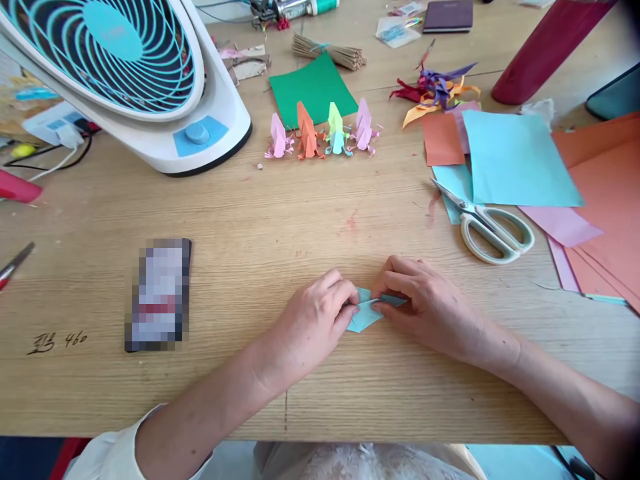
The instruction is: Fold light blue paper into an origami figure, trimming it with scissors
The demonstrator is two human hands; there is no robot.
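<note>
A small piece of folded light-blue paper [365, 319] lies between my hands near the front of the table. My left hand [323, 313] pinches its left side, thumb and fingers closed on the paper. On the right side, my right hand [425, 307] grips the paper between thumb and bent fingers. Parts of the folds are hidden under the fingertips. Beyond the hands stands a row of several folded paper figures, among them an orange figure [307, 133] and a yellow-green and blue one [336, 132].
White-handled scissors [493, 230] rest by stacked coloured sheets [523, 160] at right. A phone [159, 295] lies left, a white fan [210, 127] stands behind it. Further back are green paper [315, 90], a bundle of sticks [330, 52], more folded figures [437, 90] and a red cylinder [547, 53].
</note>
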